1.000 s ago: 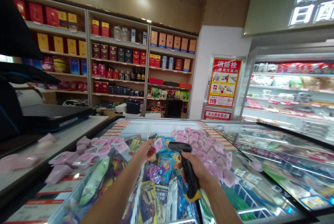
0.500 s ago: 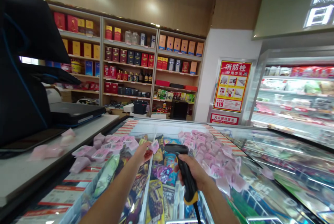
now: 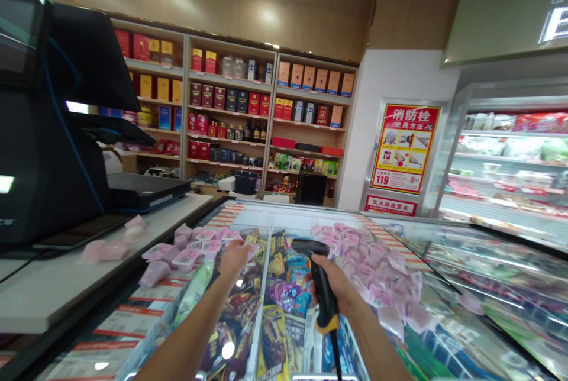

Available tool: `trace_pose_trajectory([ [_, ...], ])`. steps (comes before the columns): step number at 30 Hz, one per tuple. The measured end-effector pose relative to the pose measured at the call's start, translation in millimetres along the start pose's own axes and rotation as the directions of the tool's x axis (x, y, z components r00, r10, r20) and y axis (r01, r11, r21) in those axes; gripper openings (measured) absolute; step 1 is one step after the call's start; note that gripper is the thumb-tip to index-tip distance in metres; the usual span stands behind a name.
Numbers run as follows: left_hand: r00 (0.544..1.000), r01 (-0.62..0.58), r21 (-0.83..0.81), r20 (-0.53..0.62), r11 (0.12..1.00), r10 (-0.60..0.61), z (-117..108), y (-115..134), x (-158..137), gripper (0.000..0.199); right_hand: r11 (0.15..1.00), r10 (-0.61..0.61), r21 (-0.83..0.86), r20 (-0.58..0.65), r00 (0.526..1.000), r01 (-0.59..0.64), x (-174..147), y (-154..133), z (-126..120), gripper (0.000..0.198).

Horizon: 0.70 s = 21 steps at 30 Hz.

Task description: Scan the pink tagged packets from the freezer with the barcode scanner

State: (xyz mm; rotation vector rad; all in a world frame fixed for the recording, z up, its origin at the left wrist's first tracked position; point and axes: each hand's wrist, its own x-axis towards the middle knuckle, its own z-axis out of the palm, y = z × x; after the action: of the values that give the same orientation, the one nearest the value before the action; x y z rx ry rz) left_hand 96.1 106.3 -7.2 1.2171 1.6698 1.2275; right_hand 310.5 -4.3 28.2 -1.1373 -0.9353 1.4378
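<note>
My right hand (image 3: 333, 286) is wrapped round the handle of a black and yellow barcode scanner (image 3: 325, 295), its head pointing left and its cable hanging down. My left hand (image 3: 235, 258) is closed, its fingers mostly hidden behind its back, with a small pink labelled cup (image 3: 253, 249) showing at its right side. Just left of that hand lies a group of similar pink cups (image 3: 186, 258), several with white labels up. A larger heap of pink cups (image 3: 375, 265) spreads to the right of the scanner. Both groups rest on the glass top of a freezer (image 3: 288, 215).
Under the glass lie colourful ice cream packets (image 3: 284, 295). On the left, a counter (image 3: 39, 304) carries a black checkout machine (image 3: 57, 115) and a few pink cups (image 3: 104, 249). Shelves of boxes (image 3: 226, 100) stand behind; a lit refrigerated case (image 3: 510, 162) is at right.
My left hand has moved left with the pink cup, nearer the left group, and turned its back to me. The scanner stays in my right hand. The view has shifted slightly left.
</note>
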Motion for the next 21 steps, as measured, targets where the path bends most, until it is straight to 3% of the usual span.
trace_pose_trajectory([
  [6, 0.962, -0.198, 0.385, -0.1, 0.901, 0.255, -26.3, -14.3, -3.3, 0.03, 1.0, 0.013, -0.007, -0.021, 1.0, -0.013, 5.6, 1.7, -1.4, 0.028],
  [12, 0.902, -0.269, 0.541, -0.15, 0.797, 0.406, -30.3, -8.5, -8.5, 0.03, 1.0, 0.006, 0.002, -0.074, 0.997, -0.005, 6.3, 1.1, -22.1, 0.028],
  [16, 0.842, -0.363, 0.567, -0.14, 0.74, 0.521, -13.2, 5.2, -17.0, 0.035, 0.999, -0.021, 0.024, -0.184, 0.983, 0.026, 4.1, -4.1, -49.0, 0.025],
  [21, 0.825, -0.489, 0.516, 0.011, 0.704, 0.565, 38.9, 24.0, -27.7, 0.033, 0.997, -0.047, 0.047, -0.263, 0.964, 0.061, 1.5, -10.1, -81.0, 0.025],
])
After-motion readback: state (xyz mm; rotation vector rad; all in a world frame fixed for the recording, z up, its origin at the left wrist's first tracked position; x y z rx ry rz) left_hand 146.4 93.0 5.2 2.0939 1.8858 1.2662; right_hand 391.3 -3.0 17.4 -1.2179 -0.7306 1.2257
